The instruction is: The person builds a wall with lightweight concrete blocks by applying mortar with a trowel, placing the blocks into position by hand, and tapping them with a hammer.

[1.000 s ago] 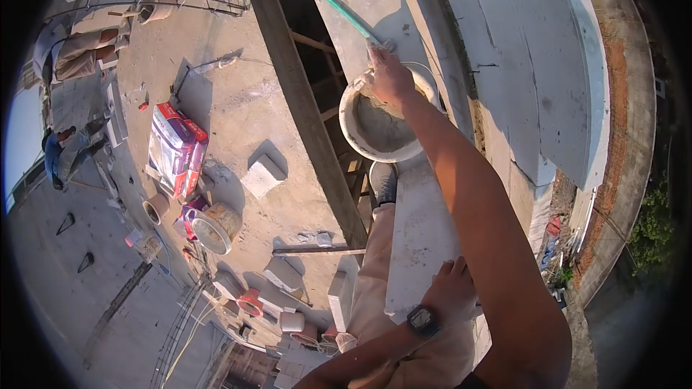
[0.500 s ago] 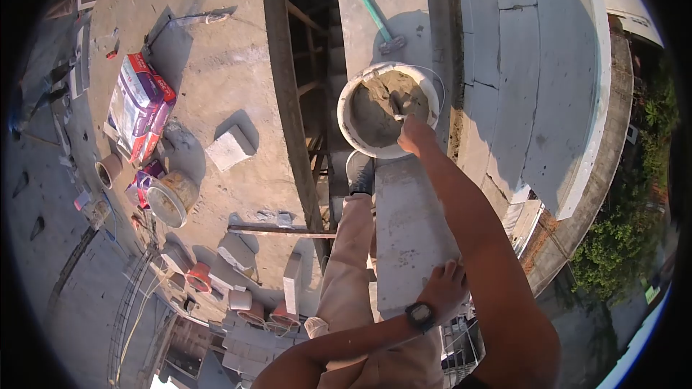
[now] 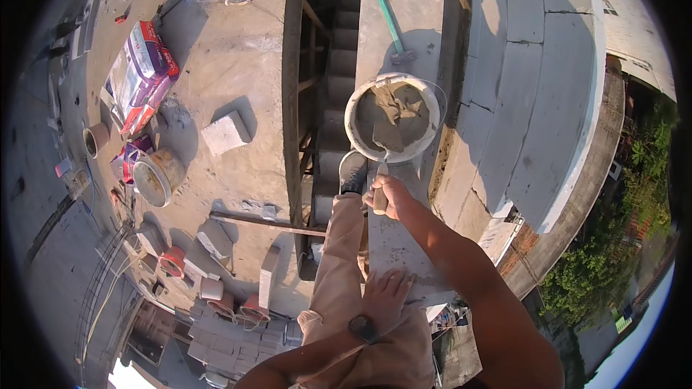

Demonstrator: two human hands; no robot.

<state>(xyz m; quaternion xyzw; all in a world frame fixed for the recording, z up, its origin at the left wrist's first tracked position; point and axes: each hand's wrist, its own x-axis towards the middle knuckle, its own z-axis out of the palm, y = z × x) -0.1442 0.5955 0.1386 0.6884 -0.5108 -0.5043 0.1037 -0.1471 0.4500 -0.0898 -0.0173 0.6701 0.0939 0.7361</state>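
My right hand point(image 3: 393, 193) is closed around the handle of a trowel point(image 3: 387, 137). The blade carries grey mortar at the near rim of a white bucket point(image 3: 351, 124). Wet mortar point(image 3: 422, 112) fills much of that bucket, with a rough mound in it. Beside my thigh, my left hand point(image 3: 387, 294) rests on the near part of the grey ledge point(image 3: 407, 241), fingers stretched out and nothing in them. A watch is on that wrist. My shoe point(image 3: 353, 171) is just left of the bucket's near side.
A green-handled hammer point(image 3: 387, 14) lies beyond the bucket. Left of the ledge drops a deep gap with stairs point(image 3: 339, 94). Across it are cement bags point(image 3: 148, 75), a dirty bucket point(image 3: 158, 176), a pale block point(image 3: 225, 132) and a wooden bar point(image 3: 267, 223). Grey panels point(image 3: 533, 101) slope away at right.
My right hand has drawn back from inside the bucket towards me, bringing the trowel with mortar to the near rim. My left hand has shifted left and lies flatter.
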